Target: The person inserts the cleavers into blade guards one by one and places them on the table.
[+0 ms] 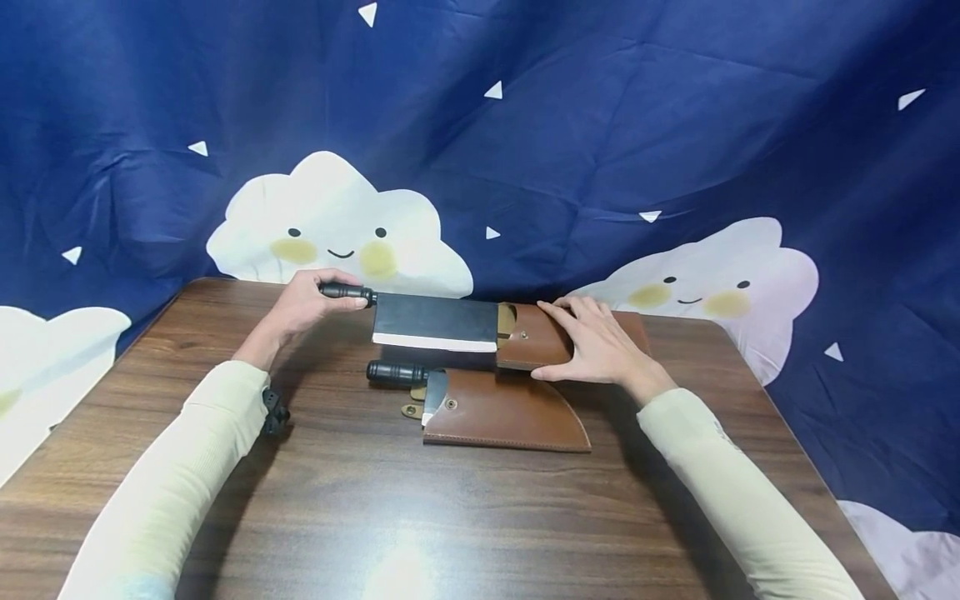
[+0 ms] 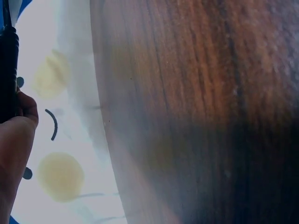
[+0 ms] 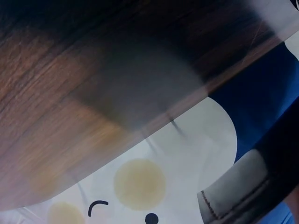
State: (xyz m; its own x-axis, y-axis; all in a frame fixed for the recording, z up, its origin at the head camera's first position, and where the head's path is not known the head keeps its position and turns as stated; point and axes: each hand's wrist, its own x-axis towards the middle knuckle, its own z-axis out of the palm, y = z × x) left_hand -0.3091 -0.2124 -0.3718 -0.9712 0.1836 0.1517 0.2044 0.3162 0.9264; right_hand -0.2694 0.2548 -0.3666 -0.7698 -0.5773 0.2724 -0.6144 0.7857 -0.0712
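In the head view my left hand [image 1: 309, 302] pinches the black handle [image 1: 347, 291] of a cleaver, whose dark rectangular blade [image 1: 435, 318] points right with its bright edge down. The blade's far end meets the opening of a brown leather sheath [image 1: 540, 350]; whether its tip is inside, I cannot tell. My right hand [image 1: 600, 343] grips that sheath, thumb at the lower edge and fingers over the top. The left wrist view shows the handle [image 2: 8, 74] and part of the hand [image 2: 16, 140]. A sheath corner [image 3: 233, 186] appears in the right wrist view.
Nearer on the wooden table [image 1: 337, 517] lies a second knife with a black handle [image 1: 396, 373], its blade mostly inside a brown sheath [image 1: 510, 412] with an unfastened strap [image 1: 412, 411]. A blue curtain [image 1: 525, 150] with white clouds hangs behind the table.
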